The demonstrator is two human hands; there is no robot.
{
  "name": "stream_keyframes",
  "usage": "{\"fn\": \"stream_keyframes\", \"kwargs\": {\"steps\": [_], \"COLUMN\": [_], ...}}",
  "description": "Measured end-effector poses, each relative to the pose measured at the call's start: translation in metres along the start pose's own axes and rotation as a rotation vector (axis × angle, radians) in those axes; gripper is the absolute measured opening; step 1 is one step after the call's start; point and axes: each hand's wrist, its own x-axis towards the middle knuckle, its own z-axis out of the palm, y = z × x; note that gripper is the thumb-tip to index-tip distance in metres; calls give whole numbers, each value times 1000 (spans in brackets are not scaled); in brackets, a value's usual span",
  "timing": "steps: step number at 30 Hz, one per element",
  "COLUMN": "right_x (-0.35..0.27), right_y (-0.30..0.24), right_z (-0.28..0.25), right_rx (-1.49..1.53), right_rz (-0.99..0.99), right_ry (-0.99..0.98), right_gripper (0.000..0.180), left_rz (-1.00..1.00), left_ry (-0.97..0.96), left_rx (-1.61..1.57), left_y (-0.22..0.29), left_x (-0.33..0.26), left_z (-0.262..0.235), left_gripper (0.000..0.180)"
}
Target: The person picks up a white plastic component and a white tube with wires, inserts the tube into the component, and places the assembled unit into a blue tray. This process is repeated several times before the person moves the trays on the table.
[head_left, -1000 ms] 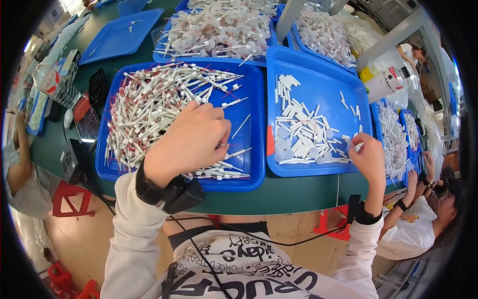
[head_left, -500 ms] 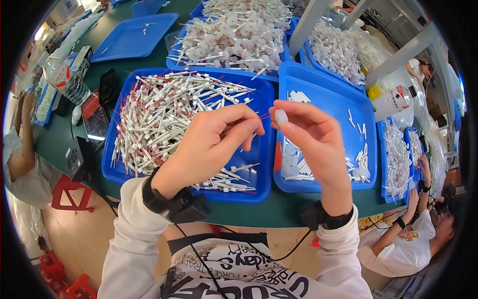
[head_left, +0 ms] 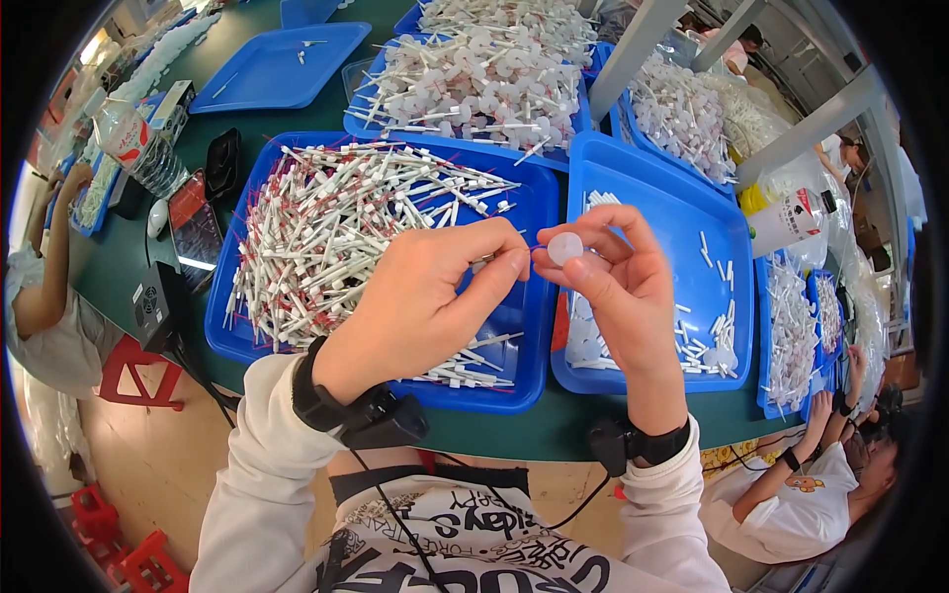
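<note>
My right hand (head_left: 625, 292) pinches a translucent white round disc (head_left: 564, 248) between thumb and fingertips, its flat face turned up. Close to its left, my left hand (head_left: 435, 287) is closed, thumb against forefinger. Thin red wires run between the two sets of fingertips, mostly hidden now. Both hands hover over the meeting rims of two blue trays. Under the left hand, one blue tray (head_left: 542, 336) bears a heap of white sticks with red wires (head_left: 316, 237). Beneath the right hand, the other blue tray (head_left: 657, 188) holds short white tubes (head_left: 725, 326) and loose discs (head_left: 583, 341).
Behind stand trays piled with disc-ended sticks (head_left: 474, 74). A grey metal post (head_left: 633, 64) rises at the back right. A bottle (head_left: 138, 148), a phone (head_left: 195, 227) and a black box (head_left: 158, 306) lie left. A white bottle (head_left: 786, 222) and a co-worker (head_left: 801, 494) are at right.
The disc in my right hand has turned from nearly edge-on to face up. My fingertips have come closer together, and the red wires between them show less. The view has shifted slightly.
</note>
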Motion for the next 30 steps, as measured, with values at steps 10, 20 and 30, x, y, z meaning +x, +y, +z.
{"fn": "stream_keyframes", "kwargs": {"steps": [10, 20, 30], "right_x": [-1, -7, -8], "right_y": [4, 14, 13], "right_z": [4, 14, 14], "right_rx": [-70, 44, 59], "right_rz": [-20, 75, 81], "right_ry": [36, -63, -50], "right_gripper": [34, 29, 27], "left_rz": [-49, 166, 369], "left_ry": [-24, 217, 247], "left_rx": [-39, 173, 359], "left_y": [-4, -8, -17], "left_x": [1, -1, -2], "left_z": [4, 11, 12], "left_gripper": [17, 6, 7]}}
